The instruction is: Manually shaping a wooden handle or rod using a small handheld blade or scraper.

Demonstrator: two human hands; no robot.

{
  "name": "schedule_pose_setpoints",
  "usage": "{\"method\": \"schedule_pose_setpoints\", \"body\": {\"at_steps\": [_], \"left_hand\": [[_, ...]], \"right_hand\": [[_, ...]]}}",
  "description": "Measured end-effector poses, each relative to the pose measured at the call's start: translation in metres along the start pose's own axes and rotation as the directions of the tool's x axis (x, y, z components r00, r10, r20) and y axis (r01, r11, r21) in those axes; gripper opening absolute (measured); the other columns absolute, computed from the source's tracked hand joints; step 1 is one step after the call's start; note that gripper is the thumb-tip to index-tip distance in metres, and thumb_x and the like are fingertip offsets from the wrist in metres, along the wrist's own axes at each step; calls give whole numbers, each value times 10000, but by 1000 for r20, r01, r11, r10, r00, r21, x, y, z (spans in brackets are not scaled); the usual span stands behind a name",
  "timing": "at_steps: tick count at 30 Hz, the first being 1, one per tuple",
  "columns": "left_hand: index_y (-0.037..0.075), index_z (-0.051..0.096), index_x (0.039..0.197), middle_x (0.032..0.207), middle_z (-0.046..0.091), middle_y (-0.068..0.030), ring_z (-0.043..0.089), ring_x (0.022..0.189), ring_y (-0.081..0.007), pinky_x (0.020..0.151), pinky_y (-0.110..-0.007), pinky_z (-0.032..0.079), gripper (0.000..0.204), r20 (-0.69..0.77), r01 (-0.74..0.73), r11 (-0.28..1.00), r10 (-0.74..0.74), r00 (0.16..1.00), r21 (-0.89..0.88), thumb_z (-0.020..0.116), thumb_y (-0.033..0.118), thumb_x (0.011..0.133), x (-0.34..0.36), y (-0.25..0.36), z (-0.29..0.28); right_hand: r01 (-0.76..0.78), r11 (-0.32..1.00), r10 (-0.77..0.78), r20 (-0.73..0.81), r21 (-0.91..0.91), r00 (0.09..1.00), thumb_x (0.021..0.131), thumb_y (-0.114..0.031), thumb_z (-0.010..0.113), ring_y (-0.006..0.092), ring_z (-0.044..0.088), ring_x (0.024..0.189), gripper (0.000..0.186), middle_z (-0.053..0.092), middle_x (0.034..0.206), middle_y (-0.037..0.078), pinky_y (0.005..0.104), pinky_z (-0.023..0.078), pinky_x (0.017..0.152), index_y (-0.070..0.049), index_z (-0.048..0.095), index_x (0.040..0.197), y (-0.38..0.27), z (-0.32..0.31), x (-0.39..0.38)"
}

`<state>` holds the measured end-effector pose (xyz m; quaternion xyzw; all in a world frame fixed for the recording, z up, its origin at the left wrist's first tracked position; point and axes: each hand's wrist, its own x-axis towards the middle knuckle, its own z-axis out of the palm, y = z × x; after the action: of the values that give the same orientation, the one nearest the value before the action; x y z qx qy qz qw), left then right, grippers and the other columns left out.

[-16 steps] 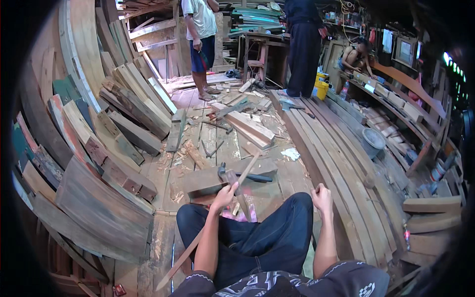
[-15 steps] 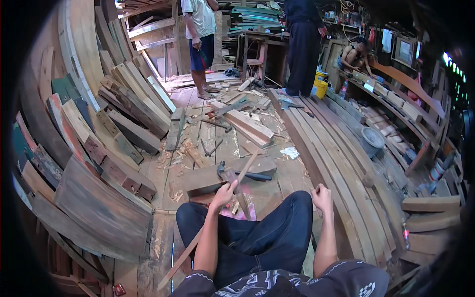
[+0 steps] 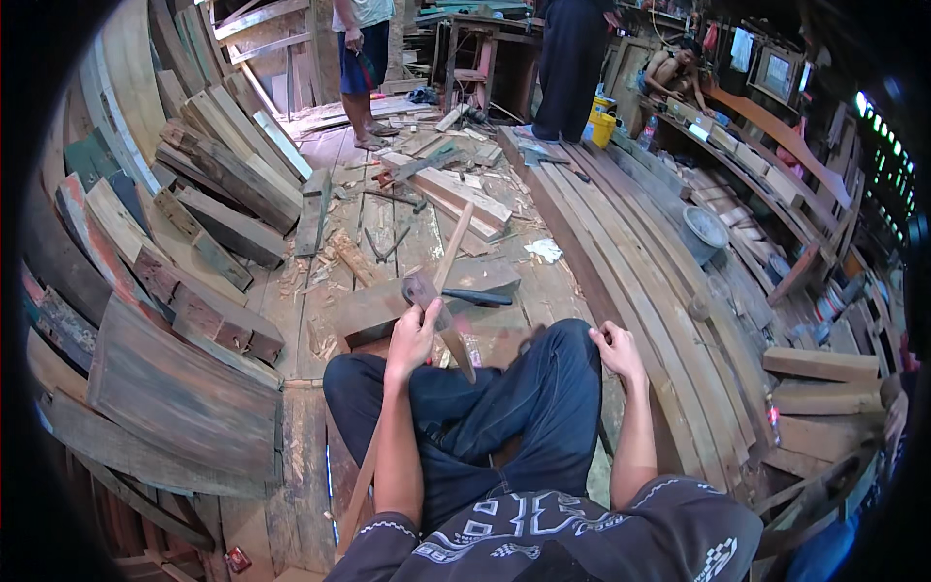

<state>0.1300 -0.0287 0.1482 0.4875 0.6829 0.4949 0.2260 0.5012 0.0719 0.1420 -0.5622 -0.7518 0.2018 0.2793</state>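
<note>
Just changed: Compared with half a second ago, the whole view has shifted, and the thin stick (image 3: 453, 250) stands steeper, with its upper end higher over the floor. For the work, I judge this to mean that the stick is being handled by one hand and is not laid down.
Left hand (image 3: 411, 339): It is closed, gripping the stick together with a short flat piece (image 3: 454, 344) of wood.
Thin stick: It lies inside the left hand; the upper part rises forward from the fingers, and the lower part goes back beneath the left forearm (image 3: 398, 446).
Short flat piece: It is at the finger side of the same hand, crossing the stick, and its narrow end points down toward the lap.
Right hand (image 3: 621, 351): It is beside the right knee (image 3: 565, 347), well apart from the stick. The fingers look curled, no thing shows in them, but I cannot tell if it is fully closed.
Wood block (image 3: 367, 322): It lies on the floor just beyond the left hand, with a dark handle (image 3: 480, 297) across it.
</note>
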Motion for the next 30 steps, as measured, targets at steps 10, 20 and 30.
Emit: {"method": "schedule_pose_setpoints", "body": {"at_steps": [10,20,30], "left_hand": [[-70,569,855,813,602,-211,597,728,-280,686,-385,464,449,-6,-87,980,87,996,-179,549,366,961,-18,32,6],[-48,586,938,832,589,-229,575,752,-355,705,-391,457,366,-42,-166,983,163,986,-72,564,317,955,-27,51,1],[-36,608,994,812,584,-205,572,726,-335,694,-378,458,322,-79,-200,979,197,977,-25,576,281,947,-43,62,-5]], "right_hand": [[-12,1000,12,0,1,1000,881,-329,642,253,588,598,386,567,634,173,373,460,595,33,568,773,3,-4,-7],[19,999,-20,40,41,999,875,-315,646,267,602,611,352,582,643,177,374,464,596,16,572,782,-6,-11,-11],[-31,999,31,-17,-11,999,860,-355,655,310,634,645,392,604,660,190,394,488,621,17,577,767,13,-1,-14]]}}
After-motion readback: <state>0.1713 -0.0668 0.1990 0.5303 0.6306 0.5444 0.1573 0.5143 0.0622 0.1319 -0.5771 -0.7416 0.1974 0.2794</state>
